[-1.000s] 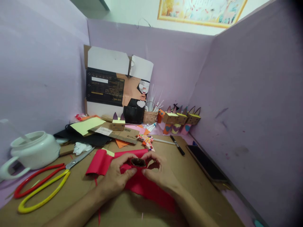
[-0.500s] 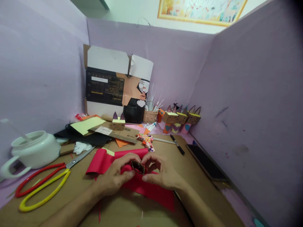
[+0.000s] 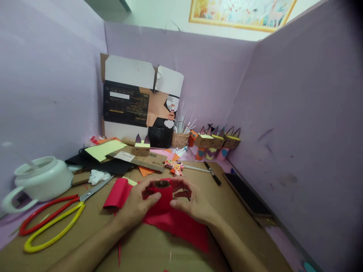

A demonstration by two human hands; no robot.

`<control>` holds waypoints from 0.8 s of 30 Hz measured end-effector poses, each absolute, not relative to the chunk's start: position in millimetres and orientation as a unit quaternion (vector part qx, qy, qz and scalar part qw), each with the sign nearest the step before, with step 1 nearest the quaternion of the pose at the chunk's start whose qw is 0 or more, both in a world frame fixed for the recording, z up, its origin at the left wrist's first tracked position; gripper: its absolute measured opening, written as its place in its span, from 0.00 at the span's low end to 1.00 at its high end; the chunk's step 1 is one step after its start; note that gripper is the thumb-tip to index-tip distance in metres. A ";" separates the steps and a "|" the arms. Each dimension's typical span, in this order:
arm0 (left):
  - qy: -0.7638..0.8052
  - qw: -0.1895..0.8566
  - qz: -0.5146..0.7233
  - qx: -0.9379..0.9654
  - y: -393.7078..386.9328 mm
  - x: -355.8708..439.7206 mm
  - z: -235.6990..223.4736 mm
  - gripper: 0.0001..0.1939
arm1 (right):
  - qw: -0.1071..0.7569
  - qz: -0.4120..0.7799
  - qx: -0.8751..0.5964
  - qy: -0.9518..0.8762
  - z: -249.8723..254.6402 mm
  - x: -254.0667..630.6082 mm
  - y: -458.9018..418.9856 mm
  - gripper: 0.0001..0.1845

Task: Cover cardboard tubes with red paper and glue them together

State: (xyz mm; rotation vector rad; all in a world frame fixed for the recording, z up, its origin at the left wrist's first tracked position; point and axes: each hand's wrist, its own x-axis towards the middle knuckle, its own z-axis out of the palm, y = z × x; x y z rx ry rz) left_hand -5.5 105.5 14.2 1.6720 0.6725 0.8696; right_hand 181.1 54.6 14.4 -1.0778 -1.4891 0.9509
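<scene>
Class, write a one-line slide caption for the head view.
Left hand grips a red-wrapped brown tube over flat brown cardboard, right hand curved alongside.

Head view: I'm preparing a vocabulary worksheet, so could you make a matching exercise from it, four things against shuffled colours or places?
1. Scissors
2. Red tube
3. Pot
4. Pen

A. White
B. Mostly black
C. One red handle, one yellow
D. Between the left hand and the right hand

Pairs: 1-C, 2-D, 3-A, 4-B
</scene>
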 end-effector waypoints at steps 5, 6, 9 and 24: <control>0.338 0.520 0.377 0.688 106.6 -0.8 10.6 0.18 | 0.522 0.399 -0.445 -0.609 11.4 172.6 55.5 0.24; 0.342 0.511 0.368 0.697 106.1 0.4 10.7 0.17 | 0.518 0.406 -0.443 -0.609 10.8 171.8 55.2 0.25; 0.359 0.488 0.325 0.726 104.4 3.0 11.6 0.20 | 0.502 0.432 -0.455 -0.595 7.7 172.5 55.2 0.33; 0.376 0.477 0.307 0.733 104.5 1.8 13.9 0.17 | 0.498 0.435 -0.471 -0.585 2.7 173.2 57.5 0.29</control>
